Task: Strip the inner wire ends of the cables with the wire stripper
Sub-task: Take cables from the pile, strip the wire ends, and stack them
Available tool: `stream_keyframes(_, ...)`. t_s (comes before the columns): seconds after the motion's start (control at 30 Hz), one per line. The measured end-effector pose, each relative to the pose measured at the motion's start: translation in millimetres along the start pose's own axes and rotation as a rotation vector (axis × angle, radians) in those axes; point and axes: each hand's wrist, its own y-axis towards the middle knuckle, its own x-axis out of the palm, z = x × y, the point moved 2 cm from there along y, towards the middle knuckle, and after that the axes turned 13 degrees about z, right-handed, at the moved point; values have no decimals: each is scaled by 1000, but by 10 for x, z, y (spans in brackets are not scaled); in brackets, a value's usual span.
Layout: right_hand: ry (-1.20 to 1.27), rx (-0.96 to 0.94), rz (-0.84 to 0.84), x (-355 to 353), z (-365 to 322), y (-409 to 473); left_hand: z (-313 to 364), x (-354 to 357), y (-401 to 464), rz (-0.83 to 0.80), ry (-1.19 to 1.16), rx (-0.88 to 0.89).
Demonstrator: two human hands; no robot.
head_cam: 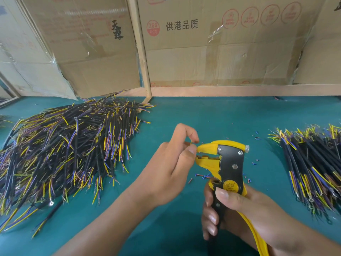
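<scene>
My left hand (171,163) pinches a thin wire end (191,143) at the open mouth of the wire stripper (224,163); my right hand (238,209) wraps its handles. I judge we're midway: big pile (64,154) toward the table's (212,115) left edge, smaller bundle (311,163) at its right edge.

My one head camera looks forward and down, close over my hands and the green worktop (221,115).

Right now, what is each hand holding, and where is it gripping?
The right hand grips the wire stripper by its handles. The left hand pinches a thin wire near its end, at the stripper's mouth.
</scene>
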Motion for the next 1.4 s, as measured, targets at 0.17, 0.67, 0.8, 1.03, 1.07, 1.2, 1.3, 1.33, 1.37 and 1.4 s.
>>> stream_keyframes(0.17, 12, 30, 10, 36, -3, -16, 35, 9, -17, -12, -27, 43)
stream_keyframes(0.67, 33, 93, 206, 97, -134, -113, -24, 24, 8, 27, -226, -83)
stream_keyframes(0.8, 16, 52, 271, 12, -193, -88, -61, -35, 76, 108, -152, -109)
stream_keyframes(1.03, 160, -22, 218, -149, -263, 19, -124, -156, 149, 174, -23, -59)
stream_keyframes(1.07, 176, -16, 165, -150, -236, 22, -115, -155, 142, 161, 6, -34)
stream_keyframes(1.2, 110, 20, 59, -145, -128, 30, -77, -159, 114, 118, 158, 55)
stream_keyframes(1.3, 71, 17, 55, -149, -89, 33, -42, -154, 112, 90, 246, 156)
stream_keyframes(1.33, 71, 13, 61, -151, -85, 35, -33, -150, 108, 74, 280, 186)
stream_keyframes(1.37, 76, 9, 68, -153, -86, 35, -27, -144, 107, 58, 311, 200)
stream_keyframes(1.4, 83, 8, 77, -152, -89, 38, -21, -138, 104, 43, 337, 202)
